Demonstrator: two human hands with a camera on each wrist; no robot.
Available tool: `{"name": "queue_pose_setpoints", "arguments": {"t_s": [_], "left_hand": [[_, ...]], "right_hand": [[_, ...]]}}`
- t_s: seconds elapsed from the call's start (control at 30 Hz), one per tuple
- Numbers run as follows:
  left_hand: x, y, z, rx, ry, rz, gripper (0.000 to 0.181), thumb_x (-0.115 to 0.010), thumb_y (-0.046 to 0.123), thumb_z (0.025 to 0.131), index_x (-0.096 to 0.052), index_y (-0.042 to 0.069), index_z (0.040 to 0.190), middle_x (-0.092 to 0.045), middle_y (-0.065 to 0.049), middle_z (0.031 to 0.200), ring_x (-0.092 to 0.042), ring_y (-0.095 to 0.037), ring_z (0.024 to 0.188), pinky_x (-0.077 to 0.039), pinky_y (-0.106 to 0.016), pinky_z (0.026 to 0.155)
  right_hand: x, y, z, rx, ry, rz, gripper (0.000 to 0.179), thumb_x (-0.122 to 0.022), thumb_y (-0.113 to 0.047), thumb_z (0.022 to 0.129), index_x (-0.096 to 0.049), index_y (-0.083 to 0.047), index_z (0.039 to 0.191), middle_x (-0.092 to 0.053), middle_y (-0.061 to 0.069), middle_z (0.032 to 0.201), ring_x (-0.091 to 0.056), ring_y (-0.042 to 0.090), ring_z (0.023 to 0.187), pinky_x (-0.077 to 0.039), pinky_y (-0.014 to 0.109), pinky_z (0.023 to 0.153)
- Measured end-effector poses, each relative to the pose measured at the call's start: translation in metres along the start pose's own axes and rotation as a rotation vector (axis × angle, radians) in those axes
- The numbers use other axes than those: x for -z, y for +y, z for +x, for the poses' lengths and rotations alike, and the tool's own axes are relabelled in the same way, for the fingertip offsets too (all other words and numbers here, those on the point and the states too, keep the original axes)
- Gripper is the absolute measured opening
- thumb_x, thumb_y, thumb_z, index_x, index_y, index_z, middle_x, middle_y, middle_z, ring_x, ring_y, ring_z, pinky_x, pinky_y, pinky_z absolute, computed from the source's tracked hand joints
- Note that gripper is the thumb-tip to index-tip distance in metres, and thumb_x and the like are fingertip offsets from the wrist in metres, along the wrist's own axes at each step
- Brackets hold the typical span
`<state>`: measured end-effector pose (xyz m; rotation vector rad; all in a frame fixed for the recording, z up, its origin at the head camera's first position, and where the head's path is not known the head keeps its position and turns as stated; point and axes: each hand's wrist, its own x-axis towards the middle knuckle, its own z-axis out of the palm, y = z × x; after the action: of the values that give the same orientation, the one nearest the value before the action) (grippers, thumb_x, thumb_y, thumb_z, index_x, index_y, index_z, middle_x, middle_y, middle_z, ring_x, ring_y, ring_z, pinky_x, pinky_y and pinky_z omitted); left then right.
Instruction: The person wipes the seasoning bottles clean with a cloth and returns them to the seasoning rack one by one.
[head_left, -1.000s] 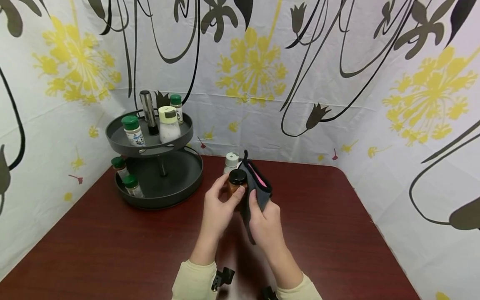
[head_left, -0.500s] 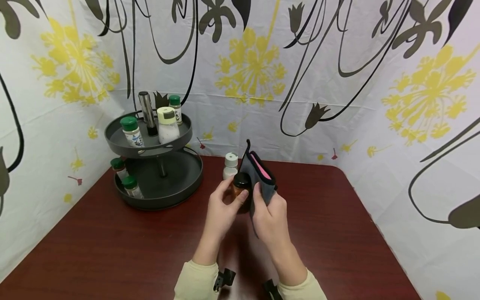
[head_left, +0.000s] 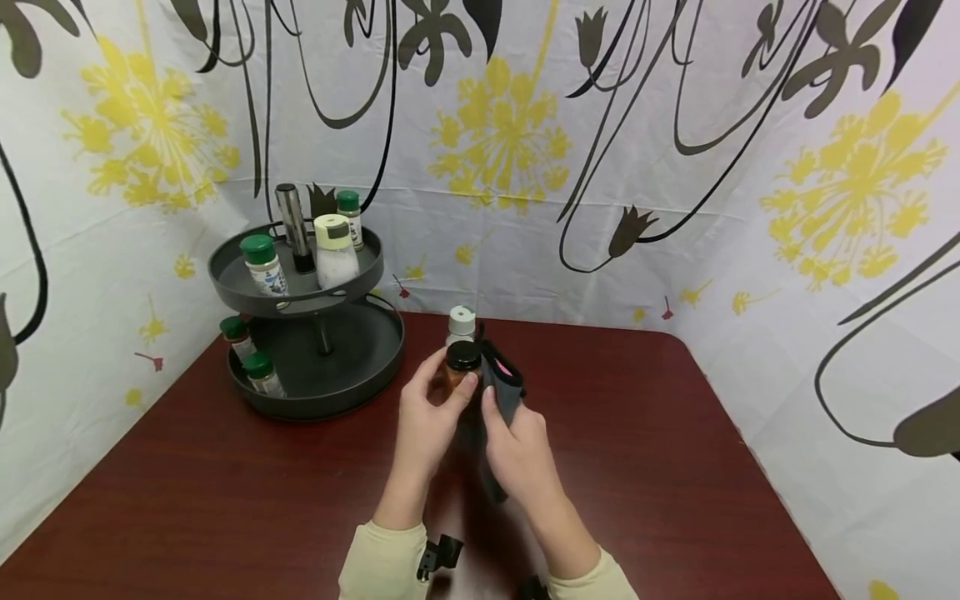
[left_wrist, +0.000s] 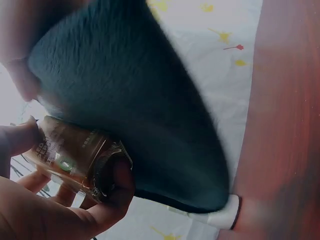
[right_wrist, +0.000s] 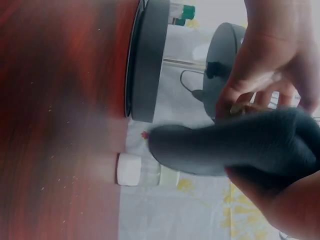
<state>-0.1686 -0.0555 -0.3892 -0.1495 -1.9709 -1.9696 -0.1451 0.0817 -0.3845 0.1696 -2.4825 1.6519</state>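
Observation:
My left hand (head_left: pixel 423 417) grips a small spice jar (head_left: pixel 463 357) by its sides, thumb toward me. The jar has a black lid and orange-brown contents, and its printed label shows in the left wrist view. In my right hand (head_left: pixel 521 454) is a folded dark grey cloth (head_left: pixel 510 400) with a black edge and pink inside. That cloth (left_wrist: pixel 135 100) lies along the jar (left_wrist: pixel 75 155) in the left wrist view, covering one side of it. The right wrist view shows the cloth (right_wrist: pixel 215 145) hanging between both hands, with the jar mostly hidden.
Just behind the hands stands a white-capped bottle (head_left: pixel 461 323) on the dark red table (head_left: pixel 637 467). A two-tier round rack (head_left: pixel 322 404) at the left bears several shakers, among them a cream-lidded one (head_left: pixel 337 254) and a tall silver-and-black cylinder (head_left: pixel 295 225). Patterned fabric (head_left: pixel 637 150) hangs behind.
The cloth rose along the jar's right side, then came down again. Both hands shifted a little right, then back left, the left still holding the jar and the right the cloth.

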Motion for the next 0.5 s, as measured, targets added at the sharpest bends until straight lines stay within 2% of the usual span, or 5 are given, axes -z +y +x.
{"name": "queue_pose_setpoints", "arguments": {"t_s": [0.1, 0.23, 0.33, 0.5], "left_hand": [[0.0, 0.0, 0.001, 0.004, -0.011, -0.002, 0.05, -0.078, 0.013, 0.098, -0.065, 0.015, 0.145, -0.071, -0.012, 0.134, -0.065, -0.028, 0.121, -0.055, -0.052, 0.107], [-0.002, 0.0, 0.001, 0.018, -0.032, -0.012, 0.051, -0.078, 0.015, 0.098, -0.064, 0.015, 0.147, -0.07, -0.013, 0.135, -0.065, -0.029, 0.122, -0.055, -0.052, 0.106], [-0.004, -0.001, 0.002, 0.011, -0.055, -0.006, 0.051, -0.078, 0.016, 0.098, -0.063, 0.013, 0.147, -0.071, -0.014, 0.133, -0.066, -0.028, 0.119, -0.057, -0.045, 0.102], [-0.006, -0.001, 0.002, -0.009, -0.088, -0.001, 0.049, -0.079, 0.014, 0.097, -0.065, 0.012, 0.145, -0.072, -0.015, 0.129, -0.067, -0.026, 0.117, -0.055, -0.032, 0.095]], "right_hand": [[0.004, 0.002, 0.004, -0.059, -0.031, -0.079, 0.057, -0.047, -0.054, 0.111, -0.071, -0.004, 0.122, -0.058, 0.006, 0.078, -0.053, 0.02, 0.07, -0.047, 0.035, 0.069], [0.012, -0.004, 0.008, -0.064, -0.02, -0.079, 0.055, -0.046, -0.052, 0.112, -0.071, -0.007, 0.132, -0.074, 0.013, 0.109, -0.068, 0.023, 0.096, -0.055, 0.044, 0.086], [0.017, -0.011, 0.009, -0.03, 0.012, 0.006, 0.054, -0.046, -0.05, 0.113, -0.066, -0.01, 0.141, -0.075, 0.014, 0.124, -0.071, 0.025, 0.107, -0.056, 0.045, 0.093], [0.017, -0.017, 0.006, 0.101, 0.112, 0.214, 0.046, -0.049, -0.038, 0.114, -0.064, -0.005, 0.142, -0.073, 0.018, 0.124, -0.068, 0.02, 0.101, -0.055, 0.029, 0.087]]}}
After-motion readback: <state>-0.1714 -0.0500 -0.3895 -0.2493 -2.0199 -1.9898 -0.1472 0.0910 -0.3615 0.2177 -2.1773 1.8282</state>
